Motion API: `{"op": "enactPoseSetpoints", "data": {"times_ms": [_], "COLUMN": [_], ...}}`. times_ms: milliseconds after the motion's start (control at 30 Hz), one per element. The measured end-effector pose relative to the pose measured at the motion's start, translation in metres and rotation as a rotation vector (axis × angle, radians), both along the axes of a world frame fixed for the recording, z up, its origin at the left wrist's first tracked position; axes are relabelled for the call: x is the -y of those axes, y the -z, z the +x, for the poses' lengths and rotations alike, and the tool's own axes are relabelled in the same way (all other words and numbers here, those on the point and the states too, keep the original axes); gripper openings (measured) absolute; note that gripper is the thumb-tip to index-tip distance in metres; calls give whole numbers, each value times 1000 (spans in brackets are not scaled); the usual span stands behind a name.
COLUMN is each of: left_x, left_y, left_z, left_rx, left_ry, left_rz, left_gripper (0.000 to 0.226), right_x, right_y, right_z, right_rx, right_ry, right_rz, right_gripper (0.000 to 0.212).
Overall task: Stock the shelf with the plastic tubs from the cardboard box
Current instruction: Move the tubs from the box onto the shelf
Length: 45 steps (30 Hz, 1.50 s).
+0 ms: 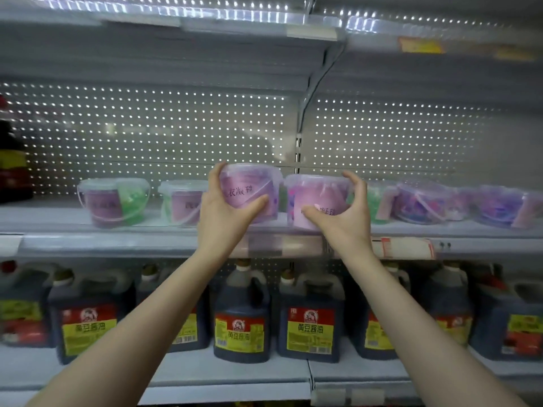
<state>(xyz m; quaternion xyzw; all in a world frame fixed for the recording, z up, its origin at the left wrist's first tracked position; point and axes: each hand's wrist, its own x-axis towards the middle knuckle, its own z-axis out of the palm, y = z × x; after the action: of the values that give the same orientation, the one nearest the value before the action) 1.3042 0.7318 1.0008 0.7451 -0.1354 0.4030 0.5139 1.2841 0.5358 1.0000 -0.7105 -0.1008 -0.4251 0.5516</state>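
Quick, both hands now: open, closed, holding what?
Left hand: grips the purple-labelled clear plastic tub.
Right hand: grips the pink clear plastic tub beside it.

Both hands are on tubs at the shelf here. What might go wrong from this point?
1. The left hand holds the left purple tub near the front edge of the shelf; a slip could drop it onto the soy sauce jugs below.
2. The right hand seems to curve only loosely round the right purple tub, which might tip.
3. The two tubs nearly touch, so their lids could knock together.
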Motion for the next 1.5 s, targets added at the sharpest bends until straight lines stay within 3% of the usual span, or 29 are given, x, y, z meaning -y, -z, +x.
{"op": "enactPoseSetpoints", "data": {"times_ms": [333, 533, 733, 967, 1200, 1400, 1500], "left_x": [-61, -82, -94, -95, -86, -76, -62], "left_y": [2, 6, 3, -1, -3, 12, 26], "left_z": [38, 52, 69, 64, 41, 5, -12], "left_rx": [-16, -27, -168, -265, -331, -234, -154], "left_ry": [-76, -115, -171, -136, -115, -220, -323], "left_rz": [73, 155, 216, 285, 317, 446, 599], "left_gripper": [90, 94, 102, 110, 116, 83, 70], "right_x": [-55, -75, -78, -77, -64, -38, -21], "right_y": [-3, -1, -3, -3, 13, 27, 37], "right_z": [43, 63, 77, 72, 42, 12, -8], "right_rx": [-107, -153, -245, -351, -335, -274, -263], "right_ry": [-85, 14, 140, 253, 288, 316, 354], "right_rz": [-63, -152, -378, -494, -527, -531, -584], "right_gripper": [80, 80, 91, 103, 91, 64, 51]}}
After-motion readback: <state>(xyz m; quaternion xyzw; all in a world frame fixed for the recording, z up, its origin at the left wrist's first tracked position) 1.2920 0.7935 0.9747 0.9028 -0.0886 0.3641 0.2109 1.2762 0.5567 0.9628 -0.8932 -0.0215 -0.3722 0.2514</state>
